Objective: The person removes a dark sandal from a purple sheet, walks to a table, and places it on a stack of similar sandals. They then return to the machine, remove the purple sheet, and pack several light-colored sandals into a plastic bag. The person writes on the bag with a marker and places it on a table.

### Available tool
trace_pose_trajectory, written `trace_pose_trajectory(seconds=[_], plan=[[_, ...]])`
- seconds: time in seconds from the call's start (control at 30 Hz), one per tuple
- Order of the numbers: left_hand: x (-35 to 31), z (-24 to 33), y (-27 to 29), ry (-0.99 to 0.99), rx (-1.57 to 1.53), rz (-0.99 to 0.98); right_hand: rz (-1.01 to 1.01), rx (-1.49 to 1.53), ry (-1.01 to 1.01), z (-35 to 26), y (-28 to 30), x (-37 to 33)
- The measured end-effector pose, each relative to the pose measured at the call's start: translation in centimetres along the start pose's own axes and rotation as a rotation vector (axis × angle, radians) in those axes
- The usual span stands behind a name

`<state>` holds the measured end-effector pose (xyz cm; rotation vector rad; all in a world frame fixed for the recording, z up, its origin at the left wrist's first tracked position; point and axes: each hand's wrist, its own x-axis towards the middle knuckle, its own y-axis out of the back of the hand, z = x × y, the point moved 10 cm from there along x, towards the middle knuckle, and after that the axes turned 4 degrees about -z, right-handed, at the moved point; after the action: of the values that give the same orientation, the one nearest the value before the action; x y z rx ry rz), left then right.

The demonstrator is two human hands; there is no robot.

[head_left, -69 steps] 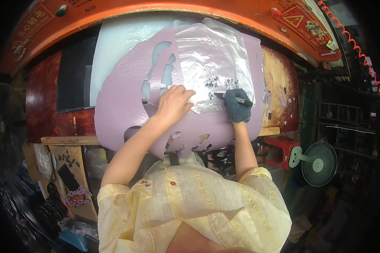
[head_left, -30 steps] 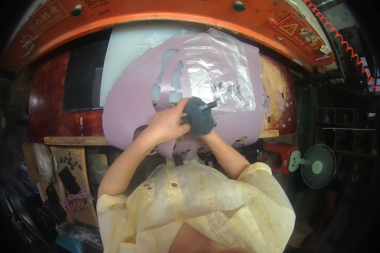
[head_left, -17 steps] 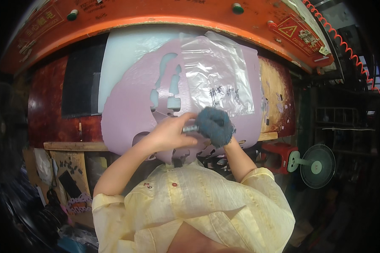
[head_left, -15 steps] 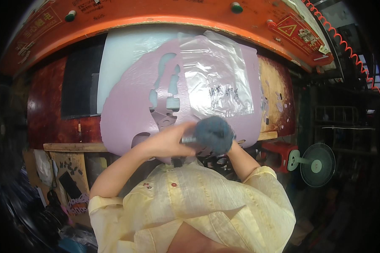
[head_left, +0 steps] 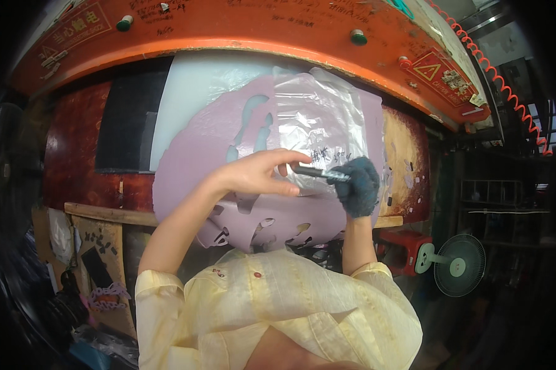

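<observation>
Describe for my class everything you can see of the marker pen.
The marker pen is a slim, straight, dark rod, probably plastic, with paler printed marks along its barrel. It lies nearly level across the view, its right end slightly lower, in front of the silvery plastic film. The gloved right hand grips its right end. Its left end reaches between the parted thumb and fingers of the left hand; whether they touch it is unclear, as is its tip.
</observation>
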<state>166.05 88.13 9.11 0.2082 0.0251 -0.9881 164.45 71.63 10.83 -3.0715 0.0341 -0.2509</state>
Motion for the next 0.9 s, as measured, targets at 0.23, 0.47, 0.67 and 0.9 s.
trace_pose_trajectory(seconds=[0.23,0.47,0.67,0.9], plan=[[3.5,-2.1,-1.1,-0.049,0.235,-0.019,-0.005,0.293,-0.213,4.6,3.2,0.3],[4.2,-5.0,8.1,0.05,0.72,0.559,-0.214,-0.327,-0.12,5.5,-0.9,-0.4],[8.2,-4.8,8.2,-0.004,1.066,0.846,-0.303,-0.343,0.114,2.7,-2.4,-0.4],[-3.5,-5.4,17.8,0.064,0.362,1.109,-0.133,0.013,0.055,3.0,1.3,0.7]])
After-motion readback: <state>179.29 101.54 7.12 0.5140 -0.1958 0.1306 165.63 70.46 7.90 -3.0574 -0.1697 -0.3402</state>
